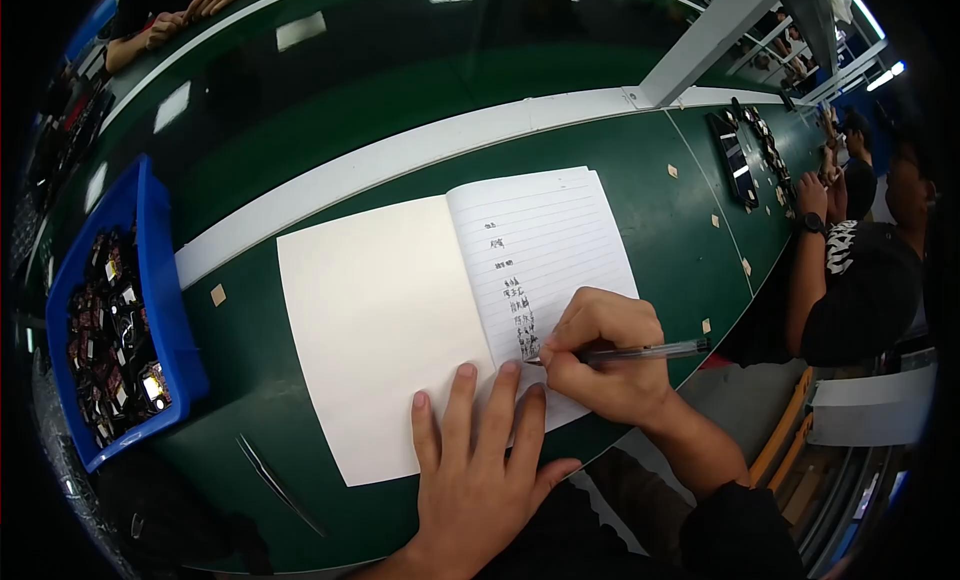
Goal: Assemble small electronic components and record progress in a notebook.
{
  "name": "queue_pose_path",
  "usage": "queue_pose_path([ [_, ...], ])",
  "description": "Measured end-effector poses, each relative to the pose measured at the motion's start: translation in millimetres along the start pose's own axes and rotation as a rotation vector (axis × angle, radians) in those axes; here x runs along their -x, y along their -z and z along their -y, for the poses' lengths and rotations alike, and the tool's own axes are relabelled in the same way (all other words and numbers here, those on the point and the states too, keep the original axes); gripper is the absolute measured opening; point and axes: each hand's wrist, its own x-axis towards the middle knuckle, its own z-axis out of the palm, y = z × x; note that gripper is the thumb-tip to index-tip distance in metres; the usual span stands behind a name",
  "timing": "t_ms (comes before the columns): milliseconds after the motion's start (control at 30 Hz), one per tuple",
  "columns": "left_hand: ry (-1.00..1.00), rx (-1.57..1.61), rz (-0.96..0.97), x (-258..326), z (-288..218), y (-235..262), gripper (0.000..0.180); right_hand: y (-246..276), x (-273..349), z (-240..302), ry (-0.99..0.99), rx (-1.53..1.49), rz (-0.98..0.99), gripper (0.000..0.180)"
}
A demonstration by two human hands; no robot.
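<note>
An open notebook lies on the green worktable. Its left page is blank, and its ruled right page carries a column of dark handwriting down its inner side. My left hand rests flat across the lower part of both pages, fingers spread. In my right hand is a clear-barrelled pen, pinched between thumb and fingers. The pen's tip meets the right page at the lower end of the written column, just beyond my left fingertips.
A blue bin of small electronic parts stands at the left. Tweezers lie near the front edge. A white rail crosses behind the notebook. At the right are a black device, small tan squares and a seated co-worker.
</note>
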Motion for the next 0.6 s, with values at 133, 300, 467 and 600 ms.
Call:
queue_pose_path([
  [133, -0.001, 0.000, -0.008, 0.7, -0.1, -0.8, 0.066, -1.4, 0.1, 1.1, 0.002, 0.008, -0.016, 0.009],
  [300, -0.003, -0.007, -0.004, 0.2, -0.1, 0.1, 0.066, -0.7, -0.4, 1.2, 0.019, 0.042, 0.004, 0.009],
  [467, -0.002, -0.007, 0.000, 0.1, -0.3, 0.7, 0.066, -3.1, 0.2, 1.1, 0.002, 0.017, -0.032, 0.009],
  [600, -0.001, -0.007, 0.002, 0.1, -0.3, 0.5, 0.065, -2.7, 0.9, 0.5, -0.013, 0.006, -0.036, 0.009],
])
